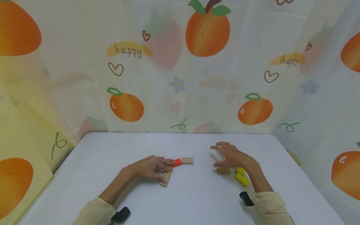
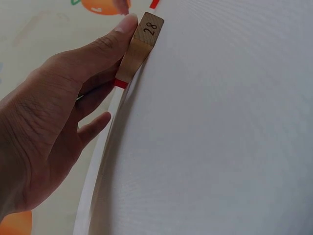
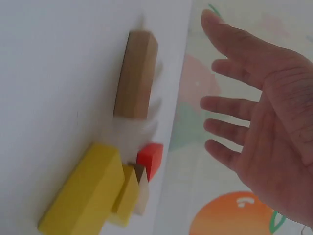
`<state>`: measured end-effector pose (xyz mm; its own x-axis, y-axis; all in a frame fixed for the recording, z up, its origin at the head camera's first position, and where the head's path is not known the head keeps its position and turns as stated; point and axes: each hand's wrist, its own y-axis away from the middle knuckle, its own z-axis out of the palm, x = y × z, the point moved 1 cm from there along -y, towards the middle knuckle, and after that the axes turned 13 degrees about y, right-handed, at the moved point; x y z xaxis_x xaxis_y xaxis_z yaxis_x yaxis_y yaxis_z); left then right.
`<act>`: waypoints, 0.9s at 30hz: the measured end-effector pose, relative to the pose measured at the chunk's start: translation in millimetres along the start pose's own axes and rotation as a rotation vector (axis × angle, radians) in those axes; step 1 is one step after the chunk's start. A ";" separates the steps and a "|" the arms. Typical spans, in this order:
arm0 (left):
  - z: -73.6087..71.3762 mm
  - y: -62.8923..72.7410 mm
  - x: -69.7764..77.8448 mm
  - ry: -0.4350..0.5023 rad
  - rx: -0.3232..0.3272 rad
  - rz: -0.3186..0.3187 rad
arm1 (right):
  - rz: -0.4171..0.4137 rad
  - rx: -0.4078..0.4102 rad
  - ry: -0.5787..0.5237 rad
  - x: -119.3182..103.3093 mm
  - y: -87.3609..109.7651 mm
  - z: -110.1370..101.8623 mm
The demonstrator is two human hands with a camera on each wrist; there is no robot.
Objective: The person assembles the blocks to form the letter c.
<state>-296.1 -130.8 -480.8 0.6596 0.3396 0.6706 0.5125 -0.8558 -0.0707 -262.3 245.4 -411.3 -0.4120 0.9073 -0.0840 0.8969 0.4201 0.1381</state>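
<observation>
My left hand (image 1: pixel 153 167) holds a plain wooden block (image 1: pixel 167 177) on the left half of the table, thumb at its near end and fingers by its far end. The left wrist view shows the number 28 on that wooden block (image 2: pixel 148 29). Just past the fingers lies a red block (image 1: pixel 176 162), with another plain wooden block (image 1: pixel 187 161) beside it. Over on the right, my right hand (image 1: pixel 232 156) is raised with spread fingers and nothing in its grasp. Below it lie a wooden block (image 1: pixel 223 171) and two yellow blocks (image 1: pixel 242 180).
Behind the yellow blocks, the right wrist view also shows a red block (image 3: pixel 149 159) and partly hidden darker and paler ones. The white table (image 1: pixel 194 200) ends at a fruit-printed curtain (image 1: pixel 197 93). Dark devices (image 1: pixel 121 215) hang by both sleeves.
</observation>
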 end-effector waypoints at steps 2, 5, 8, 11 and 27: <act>-0.2 0.6 -0.6 -0.011 0.007 0.017 | 0.010 0.006 -0.003 7.2 3.9 -2.8; -0.2 0.9 -2.8 -0.021 0.012 0.030 | 0.043 0.007 -0.019 20.4 9.4 -7.0; 0.3 0.3 -5.0 -0.015 0.008 0.026 | 0.079 -0.003 -0.025 33.1 13.8 -9.2; 0.8 -0.5 -5.8 -0.002 0.002 0.016 | 0.101 -0.021 -0.007 43.9 16.8 -7.6; 1.2 -0.5 -1.4 -0.017 0.012 0.005 | 0.247 -0.038 0.079 78.9 36.7 11.7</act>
<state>-296.6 -130.3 -482.6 0.6716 0.3416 0.6574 0.5155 -0.8528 -0.0836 -260.1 332.2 -424.4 -0.1942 0.9804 0.0338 0.9657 0.1850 0.1820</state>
